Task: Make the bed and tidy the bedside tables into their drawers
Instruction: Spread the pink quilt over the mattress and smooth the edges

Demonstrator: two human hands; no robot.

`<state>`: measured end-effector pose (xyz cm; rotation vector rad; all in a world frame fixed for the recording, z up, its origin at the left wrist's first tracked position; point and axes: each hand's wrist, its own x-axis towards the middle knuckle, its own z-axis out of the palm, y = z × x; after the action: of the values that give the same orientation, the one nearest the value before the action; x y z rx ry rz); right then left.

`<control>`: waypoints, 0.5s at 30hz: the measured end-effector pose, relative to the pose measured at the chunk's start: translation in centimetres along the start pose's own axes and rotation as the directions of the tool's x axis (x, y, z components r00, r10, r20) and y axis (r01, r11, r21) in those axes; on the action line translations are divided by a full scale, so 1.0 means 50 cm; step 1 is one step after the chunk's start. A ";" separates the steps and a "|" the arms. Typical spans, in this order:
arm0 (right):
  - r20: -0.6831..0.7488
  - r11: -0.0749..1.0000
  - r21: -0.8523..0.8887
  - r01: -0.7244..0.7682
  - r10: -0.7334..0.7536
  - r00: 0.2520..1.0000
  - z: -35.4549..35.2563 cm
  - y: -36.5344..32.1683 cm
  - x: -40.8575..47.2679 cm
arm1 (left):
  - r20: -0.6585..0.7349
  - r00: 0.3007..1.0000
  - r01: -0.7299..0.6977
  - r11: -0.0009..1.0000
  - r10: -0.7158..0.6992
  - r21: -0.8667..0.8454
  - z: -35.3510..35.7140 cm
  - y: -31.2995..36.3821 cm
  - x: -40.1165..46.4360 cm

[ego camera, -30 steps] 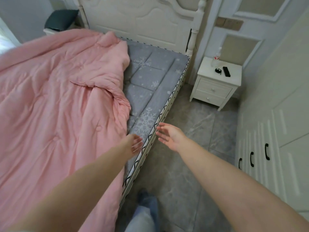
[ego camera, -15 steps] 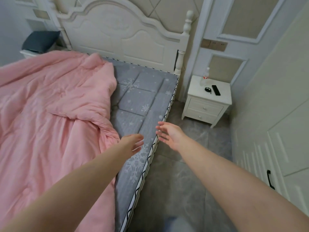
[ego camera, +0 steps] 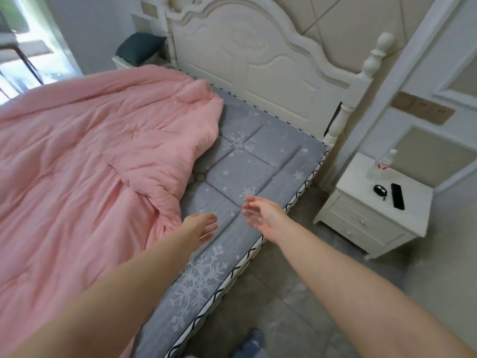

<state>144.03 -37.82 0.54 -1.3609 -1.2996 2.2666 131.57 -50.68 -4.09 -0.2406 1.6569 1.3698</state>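
A pink quilt (ego camera: 85, 161) lies rumpled over the left part of the bed, its right edge folded back. The grey snowflake mattress (ego camera: 247, 164) shows bare beside it. My left hand (ego camera: 200, 224) hovers open just right of the quilt's edge, holding nothing. My right hand (ego camera: 263, 214) is open too, fingers spread above the mattress near its right side. A white bedside table (ego camera: 361, 228) stands at the right with a clear bottle (ego camera: 382, 166), a small black object (ego camera: 379, 189) and a black remote (ego camera: 397, 196) on top. Its two drawers are closed.
The white headboard (ego camera: 258, 65) stands at the back with a post at its right corner. A dark cushion (ego camera: 139, 49) sits on another white table behind the bed at the left. Grey tiled floor (ego camera: 284, 301) runs along the bed's right side.
The view has swung up and left, showing more of the headboard. Both hands have reached further forward over the bare mattress, staying open and empty.
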 end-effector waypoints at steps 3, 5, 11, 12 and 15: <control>0.029 0.999 -0.051 -0.003 0.004 1.000 -0.004 -0.049 0.074 | -0.043 0.999 -0.017 0.995 0.013 -0.098 0.015 0.023 0.023; 0.062 0.998 -0.060 -0.025 0.028 0.998 0.005 -0.060 0.110 | -0.057 0.998 0.008 0.989 -0.016 -0.151 0.008 0.031 0.036; 0.139 0.985 -0.150 -0.081 0.102 0.985 0.035 -0.069 0.207 | -0.176 0.984 -0.027 0.972 -0.014 -0.232 -0.049 0.076 0.106; 0.141 0.983 -0.158 -0.091 0.113 0.984 0.043 -0.078 0.226 | -0.196 0.980 -0.031 0.971 -0.017 -0.239 -0.062 0.090 0.124; 0.143 0.979 -0.186 -0.090 0.117 0.983 0.061 -0.107 0.271 | -0.252 0.967 -0.036 0.968 -0.029 -0.248 -0.107 0.126 0.185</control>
<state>132.69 -28.91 -3.17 -1.3621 -1.5495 2.4169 119.63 -49.32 -7.15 -0.5823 1.6863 1.6049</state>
